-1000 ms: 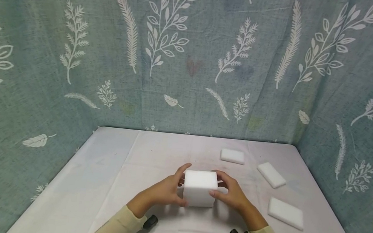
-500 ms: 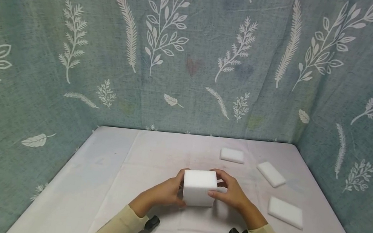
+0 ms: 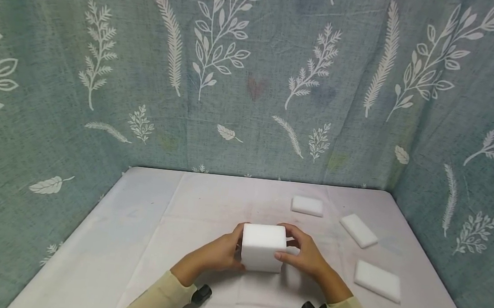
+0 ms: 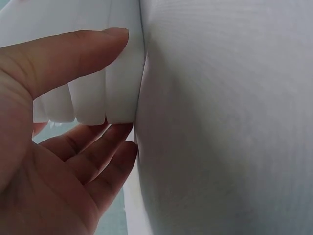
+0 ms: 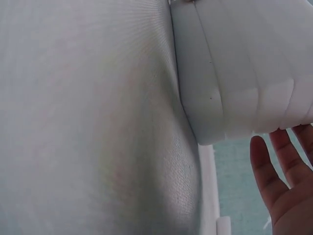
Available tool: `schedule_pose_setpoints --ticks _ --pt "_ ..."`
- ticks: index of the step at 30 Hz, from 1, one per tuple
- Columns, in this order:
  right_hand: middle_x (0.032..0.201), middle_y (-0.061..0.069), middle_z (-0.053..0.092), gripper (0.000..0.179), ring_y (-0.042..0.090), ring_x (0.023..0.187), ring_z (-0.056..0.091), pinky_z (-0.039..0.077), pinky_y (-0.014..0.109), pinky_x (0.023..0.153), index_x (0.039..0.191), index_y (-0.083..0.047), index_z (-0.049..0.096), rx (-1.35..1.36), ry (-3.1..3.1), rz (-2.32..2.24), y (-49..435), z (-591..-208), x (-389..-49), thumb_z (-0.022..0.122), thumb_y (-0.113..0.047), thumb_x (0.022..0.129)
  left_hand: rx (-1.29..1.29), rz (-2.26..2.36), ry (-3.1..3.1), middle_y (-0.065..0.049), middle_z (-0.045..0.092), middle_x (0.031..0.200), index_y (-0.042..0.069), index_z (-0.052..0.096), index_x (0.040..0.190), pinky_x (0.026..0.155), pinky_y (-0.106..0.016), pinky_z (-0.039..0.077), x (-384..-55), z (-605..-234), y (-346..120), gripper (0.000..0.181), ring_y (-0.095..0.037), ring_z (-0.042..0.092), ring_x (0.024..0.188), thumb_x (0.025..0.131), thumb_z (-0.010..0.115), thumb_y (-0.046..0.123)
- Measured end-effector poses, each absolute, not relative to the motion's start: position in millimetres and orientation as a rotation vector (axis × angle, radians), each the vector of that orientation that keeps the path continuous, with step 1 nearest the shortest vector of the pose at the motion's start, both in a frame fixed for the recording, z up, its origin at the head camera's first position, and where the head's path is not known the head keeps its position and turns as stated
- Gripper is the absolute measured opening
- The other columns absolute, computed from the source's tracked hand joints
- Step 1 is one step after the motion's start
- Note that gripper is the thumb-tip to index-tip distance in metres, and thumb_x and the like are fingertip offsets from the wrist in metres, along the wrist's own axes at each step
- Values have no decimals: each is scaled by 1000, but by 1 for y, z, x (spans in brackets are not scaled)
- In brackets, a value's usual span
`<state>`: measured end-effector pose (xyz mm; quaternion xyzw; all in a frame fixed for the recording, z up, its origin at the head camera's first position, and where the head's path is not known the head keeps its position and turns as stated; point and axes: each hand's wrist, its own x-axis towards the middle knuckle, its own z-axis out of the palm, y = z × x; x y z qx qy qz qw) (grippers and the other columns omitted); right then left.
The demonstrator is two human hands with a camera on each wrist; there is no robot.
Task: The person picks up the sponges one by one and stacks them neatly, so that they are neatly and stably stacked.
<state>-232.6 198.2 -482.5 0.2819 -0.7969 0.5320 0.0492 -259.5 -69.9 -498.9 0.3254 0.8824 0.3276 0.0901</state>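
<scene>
A stack of white sponges (image 3: 261,248) stands on the table in front of the person, in the middle of the head view. Seams between several flat layers show in the left wrist view, where the stack (image 4: 88,105) fills the upper left. The left hand (image 3: 218,252) grips the stack's left side, thumb at the near face and fingers round the far edge. On the other side the right hand (image 3: 304,253) holds it, its thumb on the near face and its fingers at the back. The right wrist view shows fingertips (image 5: 261,147) right at the edge of the layered stack (image 5: 234,73).
To the right lie three loose white sponges: one at the back (image 3: 307,205), one set at an angle (image 3: 359,231) and one nearer (image 3: 378,281). A pale cloth covers the table (image 3: 197,199). Leaf-patterned curtains (image 3: 255,74) enclose the back and sides.
The left hand's raised index finger has come down against the stack's far edge. The stack has shifted very slightly left. The right hand keeps its hold, and the loose sponges stay put.
</scene>
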Motion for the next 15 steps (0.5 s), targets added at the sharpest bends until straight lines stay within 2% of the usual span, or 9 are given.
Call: schedule_pose_setpoints --ticks 4,10,13,15 --pt "115 13 62 62 30 103 60 49 57 87 133 4 51 863 -2435 1660 192 -464 -226 79 -9 79 923 972 2642 0 61 117 16 21 144 95 -36 48 -262 -498 -75 107 -14 59 108 65 92 16" --pt "116 14 62 60 34 104 59 48 59 88 132 3 52 836 -2450 1674 186 -461 -229 79 -10 80 852 1003 2648 1 62 117 17 21 147 96 -41 47 -266 -495 -82 109 -17 59 109 64 92 15" --pt "116 13 62 60 32 106 58 47 59 90 131 2 53 828 -2460 1691 186 -464 -232 80 -9 79 860 1000 2631 0 62 120 17 23 146 97 -40 47 -267 -496 -83 108 -17 58 112 64 92 15" --pt "116 10 62 60 25 107 58 48 57 90 132 -2 53 838 -2456 1679 187 -474 -239 81 -13 80 871 998 2626 -1 61 121 16 24 145 98 -39 46 -267 -497 -83 106 -16 57 112 63 92 14"
